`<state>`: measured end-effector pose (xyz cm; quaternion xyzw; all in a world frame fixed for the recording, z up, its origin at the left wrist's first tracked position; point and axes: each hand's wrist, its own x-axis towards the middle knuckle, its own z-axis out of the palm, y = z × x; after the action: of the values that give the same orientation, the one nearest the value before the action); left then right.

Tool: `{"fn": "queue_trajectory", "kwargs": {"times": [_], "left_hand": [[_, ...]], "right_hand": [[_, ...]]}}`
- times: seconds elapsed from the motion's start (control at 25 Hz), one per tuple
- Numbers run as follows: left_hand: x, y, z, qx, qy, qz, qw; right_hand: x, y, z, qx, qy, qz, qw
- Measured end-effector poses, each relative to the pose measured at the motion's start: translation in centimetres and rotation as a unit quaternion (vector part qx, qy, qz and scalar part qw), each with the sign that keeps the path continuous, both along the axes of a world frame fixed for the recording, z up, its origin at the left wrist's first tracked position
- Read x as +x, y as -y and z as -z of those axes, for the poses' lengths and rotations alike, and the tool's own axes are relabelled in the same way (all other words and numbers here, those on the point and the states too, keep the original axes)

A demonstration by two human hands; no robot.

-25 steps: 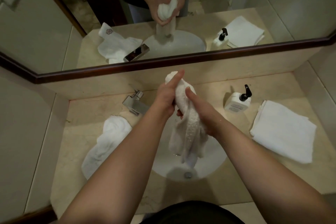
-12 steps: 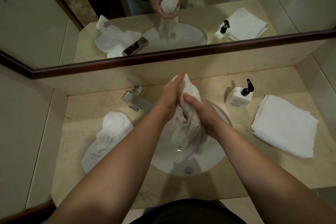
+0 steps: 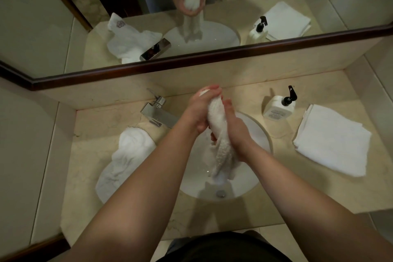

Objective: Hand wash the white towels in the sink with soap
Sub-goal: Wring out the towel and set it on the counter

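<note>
Your left hand grips the upper part of a wet towel, fingers curled round its bunched top, which pokes out white above your knuckles; your right hand wraps round the same towel just below, thumb and fingers closed on its twisted middle; the two hands sit close together, nearly touching. The towel hangs as a rope from your grip, its loose lower end dangling inside the sink, above the drain; whether the tip touches the basin, you cannot tell.

To your left, beside the sink, a faucet points toward the bowl; nearer you on that side, a crumpled towel lies in a heap on the counter. To your right, a soap bottle with a black pump stands near the sink rim; just beyond it, a folded towel lies flat on the counter, apart from the bottle.

Along the back wall, a mirror in a dark frame reflects your hands, the towel, the bottle and both other towels.
</note>
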<state>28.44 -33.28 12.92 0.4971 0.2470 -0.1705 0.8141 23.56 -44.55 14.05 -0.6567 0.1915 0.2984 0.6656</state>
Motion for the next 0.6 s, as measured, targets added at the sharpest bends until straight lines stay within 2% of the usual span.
{"fn": "queue_trajectory", "kwargs": {"times": [0.16,0.4,0.52,0.6], "left_hand": [[-1.5,0.4,1.1,0.085,-0.048,-0.062,0.993],[-2.4,0.6,2.6,0.167,-0.070,-0.110,0.977],[-3.1,0.4,2.9,0.174,-0.083,-0.143,0.971],[-3.3,0.0,2.7,0.148,-0.086,-0.143,0.975]], "right_hand": [[-0.8,-0.9,2.3,-0.157,0.066,-0.031,0.985],[-1.8,-1.7,2.8,-0.282,0.142,-0.091,0.944],[-1.8,-1.1,2.7,-0.263,0.167,-0.143,0.939],[-1.7,-0.6,2.3,-0.165,0.130,-0.146,0.967]]}}
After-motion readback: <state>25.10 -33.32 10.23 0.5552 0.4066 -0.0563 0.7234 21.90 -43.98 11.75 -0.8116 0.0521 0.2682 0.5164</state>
